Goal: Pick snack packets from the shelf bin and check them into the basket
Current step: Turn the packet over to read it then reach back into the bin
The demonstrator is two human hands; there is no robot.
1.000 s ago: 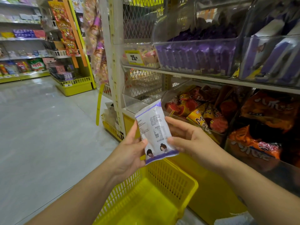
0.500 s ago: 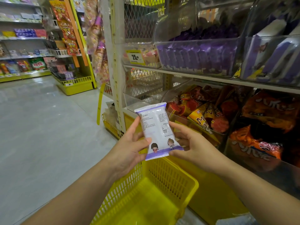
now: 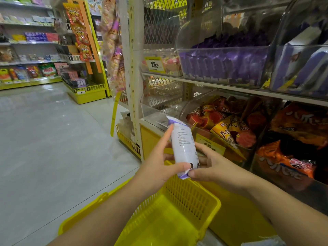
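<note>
Head view: we grip a white snack packet (image 3: 184, 148) with our left hand (image 3: 156, 167) and right hand (image 3: 211, 167), above the near yellow basket (image 3: 204, 197).

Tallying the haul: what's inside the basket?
Only bare floor shows in the basket; the left forearm hides part. Left hand and right hand hold the white packet above it.
</note>
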